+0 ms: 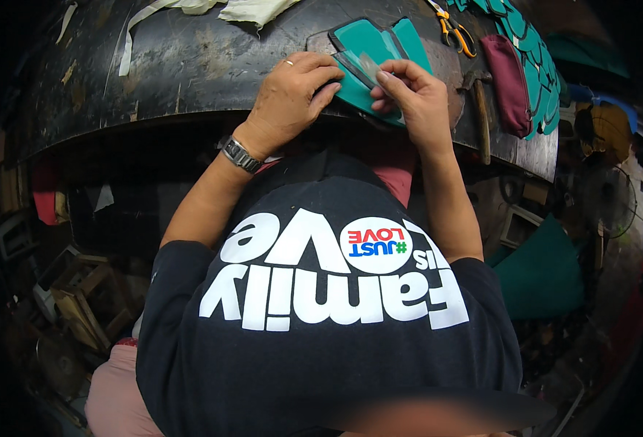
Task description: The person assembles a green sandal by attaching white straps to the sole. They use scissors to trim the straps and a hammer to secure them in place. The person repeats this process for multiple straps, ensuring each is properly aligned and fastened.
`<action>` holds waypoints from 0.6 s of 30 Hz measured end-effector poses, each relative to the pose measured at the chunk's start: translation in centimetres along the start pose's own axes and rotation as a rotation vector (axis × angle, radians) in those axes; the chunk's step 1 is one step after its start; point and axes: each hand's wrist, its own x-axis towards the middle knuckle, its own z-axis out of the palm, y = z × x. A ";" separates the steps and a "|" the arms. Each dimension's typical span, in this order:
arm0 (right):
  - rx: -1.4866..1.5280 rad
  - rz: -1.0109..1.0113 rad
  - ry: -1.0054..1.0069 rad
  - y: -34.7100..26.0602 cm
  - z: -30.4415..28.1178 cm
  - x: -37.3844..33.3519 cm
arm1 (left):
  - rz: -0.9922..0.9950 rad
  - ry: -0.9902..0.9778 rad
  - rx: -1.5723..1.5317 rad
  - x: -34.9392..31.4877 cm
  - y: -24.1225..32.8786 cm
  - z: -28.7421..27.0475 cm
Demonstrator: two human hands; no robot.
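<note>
On the dark worktable, a teal flat piece with black edging (355,93) lies in front of me, over another teal piece (411,45). My left hand (292,95), with a ring and a metal wristwatch, curls its fingers and thumb at the piece's left edge. A thin strip of clear plastic (367,65) stands up from the black edging. Its right end is pinched between the thumb and forefinger of my right hand (417,95). The other fingers of that hand are bent over the teal piece. My left fingertips are partly hidden.
Orange-handled scissors (458,35), a hammer (480,116) and a maroon zip pouch (507,86) lie to the right. Many teal pieces (536,58) are heaped beyond them. Pale cloth scraps (252,10) lie at the far left of the worktable (190,69), whose near edge curves before me.
</note>
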 end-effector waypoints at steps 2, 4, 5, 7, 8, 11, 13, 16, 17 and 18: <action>0.074 0.073 -0.061 -0.1 0.2 0.9 | 0.002 0.000 -0.005 -0.1 -0.1 0.0; 0.071 0.139 -0.114 -0.3 0.5 1.9 | 0.001 -0.003 -0.007 -0.2 -0.2 0.0; 0.032 0.167 -0.145 -0.3 0.7 2.3 | -0.001 -0.004 -0.007 -0.3 -0.2 0.0; -0.048 0.204 -0.178 -0.5 1.0 3.0 | -0.004 0.003 -0.020 -0.4 -0.2 0.0; -0.089 0.213 -0.180 -0.5 1.2 3.3 | -0.005 0.010 -0.034 -0.4 -0.2 0.0; -0.213 0.219 -0.150 -0.5 1.7 3.8 | -0.002 0.028 -0.069 -0.6 -0.3 0.0; -0.270 0.227 -0.127 -0.6 1.9 4.0 | -0.007 0.033 -0.081 -0.6 -0.4 0.1; -0.300 0.241 -0.103 -0.6 2.0 4.1 | -0.015 0.025 -0.078 -0.5 -0.4 0.0; -0.299 0.241 -0.096 -0.6 2.0 4.1 | -0.015 0.017 -0.071 -0.4 -0.4 0.0; -0.298 0.241 -0.090 -0.6 2.0 4.0 | -0.025 0.009 -0.065 -0.4 -0.4 0.0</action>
